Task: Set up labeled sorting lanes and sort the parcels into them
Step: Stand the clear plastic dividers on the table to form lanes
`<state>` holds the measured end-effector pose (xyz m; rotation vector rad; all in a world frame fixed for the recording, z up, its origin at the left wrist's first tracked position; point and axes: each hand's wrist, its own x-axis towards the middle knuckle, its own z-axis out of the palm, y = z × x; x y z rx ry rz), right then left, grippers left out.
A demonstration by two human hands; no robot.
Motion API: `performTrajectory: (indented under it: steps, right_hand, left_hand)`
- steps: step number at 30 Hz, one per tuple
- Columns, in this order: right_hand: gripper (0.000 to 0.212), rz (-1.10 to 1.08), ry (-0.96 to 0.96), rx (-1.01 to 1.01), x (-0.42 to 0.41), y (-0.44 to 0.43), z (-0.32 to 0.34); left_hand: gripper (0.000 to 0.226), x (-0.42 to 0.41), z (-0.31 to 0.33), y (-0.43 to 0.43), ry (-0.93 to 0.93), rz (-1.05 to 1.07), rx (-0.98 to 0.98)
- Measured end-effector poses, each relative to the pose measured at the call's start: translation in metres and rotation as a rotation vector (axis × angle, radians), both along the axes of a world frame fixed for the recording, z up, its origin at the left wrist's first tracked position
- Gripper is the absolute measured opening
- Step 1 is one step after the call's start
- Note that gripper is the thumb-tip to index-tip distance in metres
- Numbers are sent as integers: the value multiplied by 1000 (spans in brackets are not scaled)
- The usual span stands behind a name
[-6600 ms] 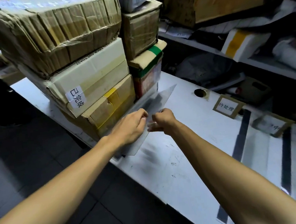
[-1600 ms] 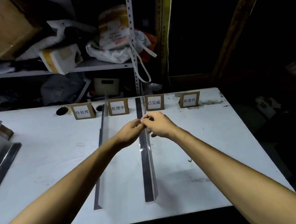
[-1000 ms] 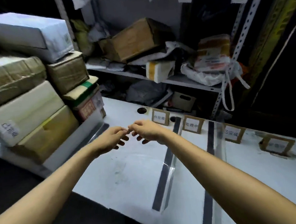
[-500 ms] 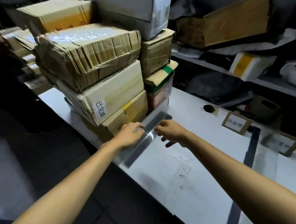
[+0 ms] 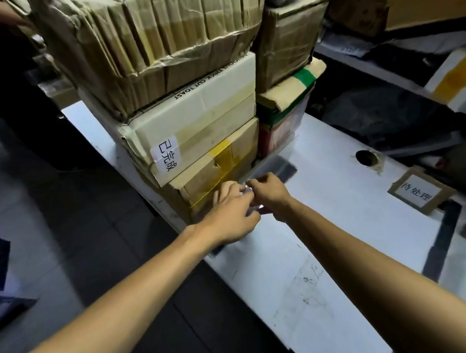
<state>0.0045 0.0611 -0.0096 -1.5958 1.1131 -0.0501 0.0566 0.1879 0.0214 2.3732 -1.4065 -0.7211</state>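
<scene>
Vs 0.5 s ago, my hands went from resting flat to grasping: left hand & right hand both pinch the divider, low on the bench beside the parcels. Prob. next lane wall; parcels still unsorted.

Parcel sorting room; stacked taped cartons; cluttered shelving
</scene>
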Motion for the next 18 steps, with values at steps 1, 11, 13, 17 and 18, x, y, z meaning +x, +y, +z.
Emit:
performTrajectory:
  steps: [1, 11, 13, 17, 18]
  right_hand:
    - [54, 38, 25, -43, 0, 0, -2]
    - [39, -93, -32, 55, -1, 4, 3]
    - [50, -141, -18, 23, -3, 4, 2]
    - [52, -237, -41, 53, -24, -7, -4]
    - [48, -259, -42, 77, -32, -9, 0]
  left_hand:
    - [28, 2, 0, -1, -1, -11, 19]
    - [25, 11, 13, -6, 184, 13, -34]
    - [26, 7, 17, -4, 196, 10, -63]
    - [18, -4, 21, -1, 202, -46, -130]
    - [19, -5, 22, -1, 202, -50, -141]
